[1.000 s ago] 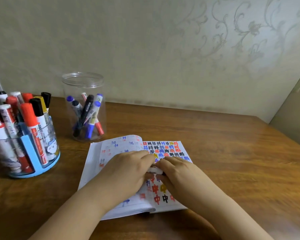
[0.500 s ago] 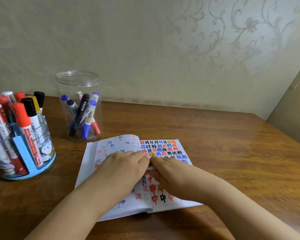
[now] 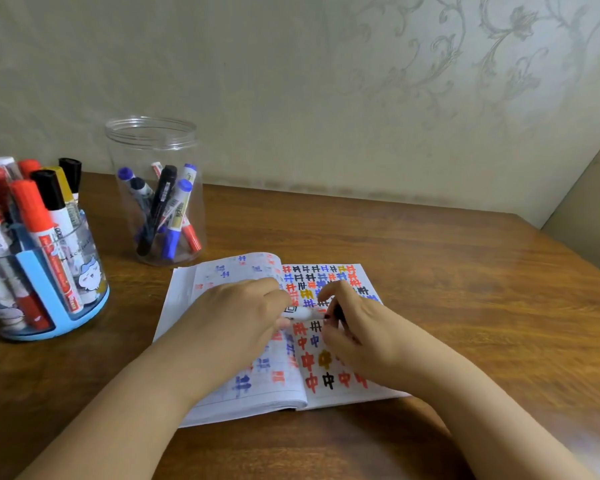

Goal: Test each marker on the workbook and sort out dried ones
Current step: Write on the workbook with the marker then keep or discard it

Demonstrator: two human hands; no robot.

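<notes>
An open workbook lies on the wooden table, its right page covered with red, blue, black and yellow marks. Over its middle, my left hand grips the white barrel of a marker that lies sideways. My right hand holds the marker's dark cap end, with the index finger raised. Most of the marker is hidden by both hands.
A clear jar holding several markers stands behind the workbook to the left. A blue and clear pen holder packed with red, black and yellow markers sits at the far left. The wall is close behind; the table edge runs at the right.
My hands have drawn slightly apart, so the marker's white barrel shows between them. My right index finger has lifted.
</notes>
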